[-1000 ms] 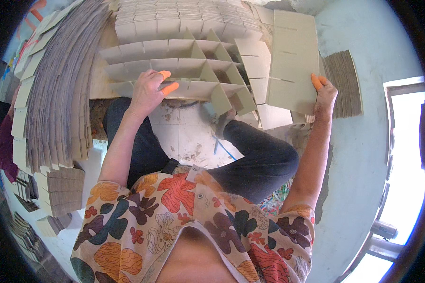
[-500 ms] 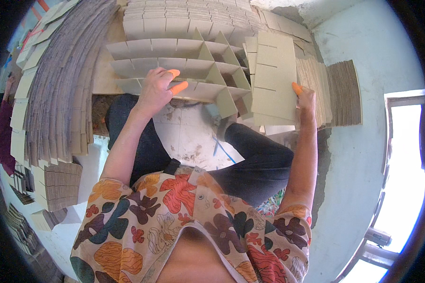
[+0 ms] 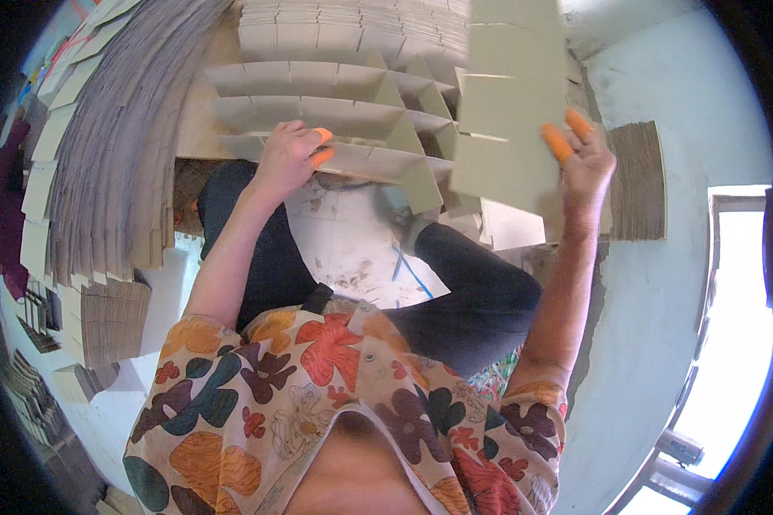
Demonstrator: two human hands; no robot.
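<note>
Slotted cardboard strips cross one another as a divider grid (image 3: 318, 114) in front of me, its cells standing upright. My left hand (image 3: 289, 163), two fingers capped in orange, is closed on the top edge of the grid's nearest strip. On the right, my right hand (image 3: 588, 176) grips the right edge of a long slotted cardboard strip (image 3: 507, 112). One orange-capped finger lies over that strip's face; another shows beside its edge. The strip covers part of the grid's right end and runs past the upper border of the view.
Tall rows of stacked cardboard strips (image 3: 129, 154) curve along the left. Another stack (image 3: 343, 36) stands behind the grid, and one more (image 3: 637, 180) by the pale blue wall (image 3: 670, 112). A loose cardboard piece (image 3: 511, 225) lies below the raised strip. Blue strapping (image 3: 412, 270) lies on the floor.
My right hand has moved right and turned, and its strip has shifted up and away from me. My left hand stays on the grid's near strip.
</note>
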